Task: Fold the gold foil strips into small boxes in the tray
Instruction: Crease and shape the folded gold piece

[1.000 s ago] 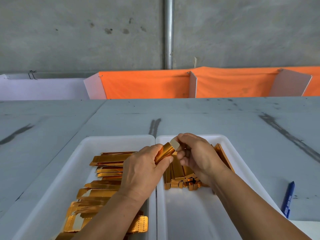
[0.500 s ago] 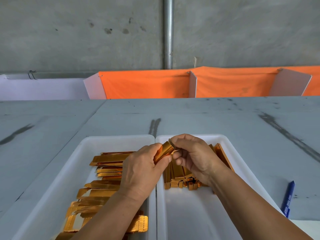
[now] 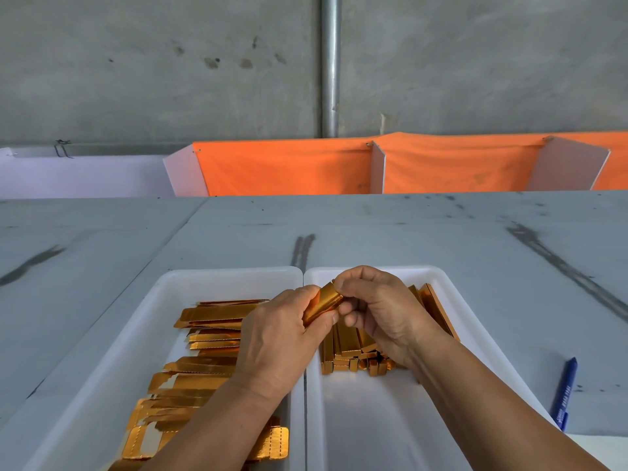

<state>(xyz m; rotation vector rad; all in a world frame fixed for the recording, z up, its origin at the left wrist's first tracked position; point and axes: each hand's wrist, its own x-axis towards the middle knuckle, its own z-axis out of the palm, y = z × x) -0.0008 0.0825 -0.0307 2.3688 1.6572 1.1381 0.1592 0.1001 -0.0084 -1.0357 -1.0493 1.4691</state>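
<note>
Left hand (image 3: 278, 338) and right hand (image 3: 384, 311) pinch one gold box (image 3: 323, 302) with curled fingers, above where the two trays meet. Fingers hide both its ends. Strips (image 3: 210, 314) lie in the left tray (image 3: 163, 300), partly under the forearm. Folded boxes (image 3: 353, 355) in the right tray (image 3: 452, 287) are half hidden behind the wrist.

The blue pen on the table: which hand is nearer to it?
Right. The right hand is over the right tray, left of the pen; the left hand is farther left.

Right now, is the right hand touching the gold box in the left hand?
Touching. The head view shows the right hand pinching the far end of the gold box, while the left hand grips its near end.
</note>
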